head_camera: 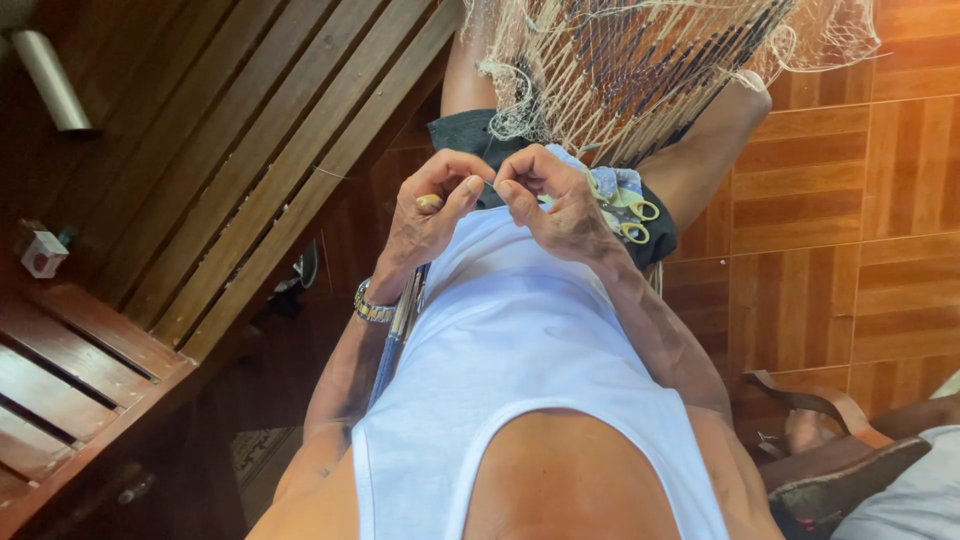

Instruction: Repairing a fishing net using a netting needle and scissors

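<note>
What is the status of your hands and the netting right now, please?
Left hand and right hand pinched together on a thin strand, fingertips nearly touching. Fishing net draped over the knees. Yellow-handled scissors on the lap by the right hand. Nothing in the way.

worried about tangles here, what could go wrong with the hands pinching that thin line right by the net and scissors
1. The left hand and right hand pinch a thin line between fingertips; it could slip loose.
2. The net hangs just beyond both hands, so fingers or line might snag in its mesh.
3. The yellow-handled scissors rest on the lap beside the right hand and might slide off or nick it.
</note>
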